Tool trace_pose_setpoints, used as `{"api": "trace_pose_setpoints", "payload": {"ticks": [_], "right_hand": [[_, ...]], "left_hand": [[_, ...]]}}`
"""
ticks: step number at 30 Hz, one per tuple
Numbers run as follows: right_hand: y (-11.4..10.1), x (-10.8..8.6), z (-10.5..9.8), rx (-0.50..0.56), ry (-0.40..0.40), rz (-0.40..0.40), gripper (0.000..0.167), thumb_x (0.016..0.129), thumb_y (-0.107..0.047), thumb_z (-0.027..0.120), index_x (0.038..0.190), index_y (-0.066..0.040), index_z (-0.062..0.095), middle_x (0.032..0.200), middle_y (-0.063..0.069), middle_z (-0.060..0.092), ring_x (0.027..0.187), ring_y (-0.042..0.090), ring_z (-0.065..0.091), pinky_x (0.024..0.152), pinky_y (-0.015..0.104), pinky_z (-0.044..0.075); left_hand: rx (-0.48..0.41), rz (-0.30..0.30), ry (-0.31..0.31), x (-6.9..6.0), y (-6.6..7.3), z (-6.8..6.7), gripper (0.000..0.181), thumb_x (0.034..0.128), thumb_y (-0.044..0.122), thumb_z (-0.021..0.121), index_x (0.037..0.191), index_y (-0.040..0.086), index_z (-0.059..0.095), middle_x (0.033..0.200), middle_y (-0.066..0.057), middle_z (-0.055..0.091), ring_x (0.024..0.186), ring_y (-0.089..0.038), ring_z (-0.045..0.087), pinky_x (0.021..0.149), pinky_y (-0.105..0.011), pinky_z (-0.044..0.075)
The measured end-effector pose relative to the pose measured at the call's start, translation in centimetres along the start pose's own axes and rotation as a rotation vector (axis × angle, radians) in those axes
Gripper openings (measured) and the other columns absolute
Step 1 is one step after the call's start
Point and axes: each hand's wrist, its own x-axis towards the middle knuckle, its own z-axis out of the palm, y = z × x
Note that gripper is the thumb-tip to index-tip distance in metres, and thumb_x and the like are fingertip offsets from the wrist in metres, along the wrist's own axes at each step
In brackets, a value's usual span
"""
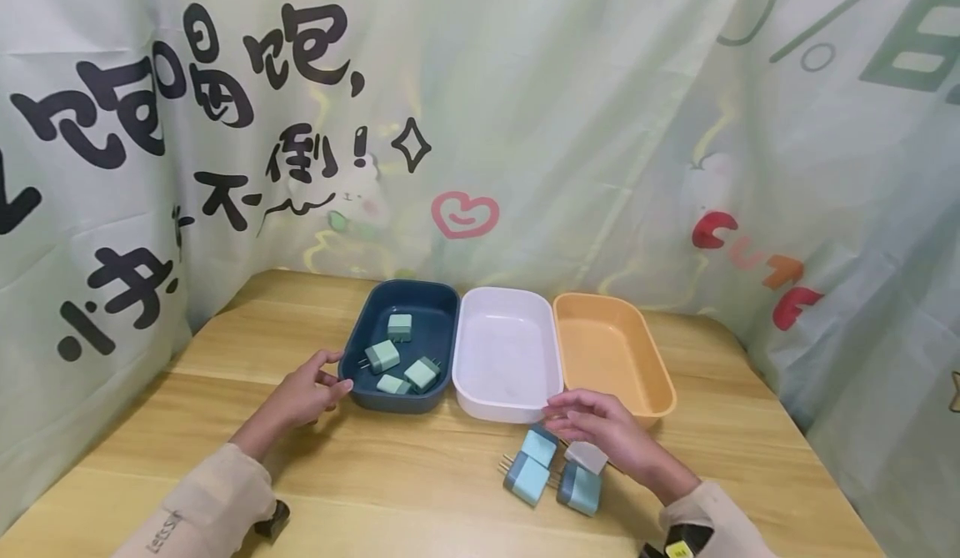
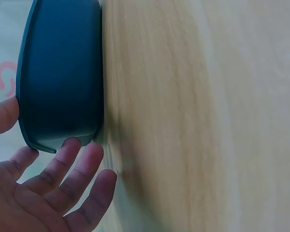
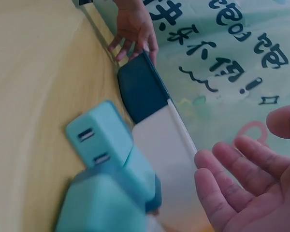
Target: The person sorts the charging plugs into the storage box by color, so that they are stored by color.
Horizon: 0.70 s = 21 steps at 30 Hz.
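My left hand [image 1: 303,391] is at the left side of the dark blue tray [image 1: 401,404], its fingers loosely spread and fingertips against the tray's wall and rim. Several pale green plug chargers [image 1: 400,325] lie inside that tray, some with prongs showing. My right hand [image 1: 596,420] hovers by the front right corner of the white tray [image 1: 510,412], fingers extended, holding nothing. Below it on the table are three light blue plug chargers [image 1: 527,479], with two USB slots visible on one in the right wrist view. A pale grey piece [image 1: 587,456] lies among them, partly hidden by the hand.
An orange tray [image 1: 615,349] stands right of the white one; the three trays sit side by side on a wooden table [image 1: 420,491]. Behind them hangs a printed curtain [image 1: 570,124] that also closes off both sides. No chargers show in the white or orange tray.
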Motion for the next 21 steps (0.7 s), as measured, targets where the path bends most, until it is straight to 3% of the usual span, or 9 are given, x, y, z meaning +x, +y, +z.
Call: {"api": "trace_pose_setpoints", "payload": {"ticks": [6, 13, 17, 21], "right_hand": [[0.6, -3.3, -1.0, -0.046, 0.043, 0.012, 0.038, 0.102, -0.004, 0.041, 0.125, 0.026, 0.038, 0.123, 0.023, 0.057, 0.108, 0.018, 0.062, 0.089, 0.029, 0.051], [0.8, -6.0, -1.7, -0.089, 0.113, 0.079, 0.040, 0.101, -0.004, 0.044, 0.126, 0.026, 0.038, 0.125, 0.032, 0.052, 0.105, 0.018, 0.063, 0.089, 0.031, 0.052], [1.0, -7.4, -1.9, -0.092, 0.115, 0.137, 0.042, 0.101, -0.006, 0.045, 0.126, 0.026, 0.036, 0.125, 0.034, 0.052, 0.106, 0.017, 0.063, 0.088, 0.031, 0.052], [1.5, -8.1, -2.0, -0.104, 0.105, 0.139, 0.042, 0.102, -0.006, 0.044, 0.126, 0.026, 0.036, 0.124, 0.037, 0.050, 0.106, 0.017, 0.063, 0.087, 0.032, 0.053]], "left_hand": [[-0.002, 0.002, -0.009, -0.1, 0.0, 0.0, 0.063, 0.0956, 0.029, 0.061, 0.146, 0.005, 0.032, 0.116, -0.023, 0.056, 0.090, -0.029, 0.063, 0.063, -0.035, 0.051], [0.000, -0.002, -0.013, 0.0, 0.3, 0.0, 0.064, 0.0958, 0.030, 0.061, 0.147, 0.005, 0.031, 0.117, -0.024, 0.055, 0.089, -0.028, 0.062, 0.063, -0.034, 0.050], [-0.002, 0.003, -0.015, 0.0, 0.2, 0.0, 0.063, 0.0958, 0.028, 0.061, 0.146, 0.005, 0.031, 0.116, -0.024, 0.056, 0.088, -0.028, 0.062, 0.062, -0.034, 0.050], [-0.002, 0.002, -0.017, -0.1, 0.1, -0.1, 0.063, 0.0960, 0.028, 0.061, 0.146, 0.004, 0.031, 0.116, -0.024, 0.055, 0.089, -0.028, 0.063, 0.063, -0.034, 0.051]]}}
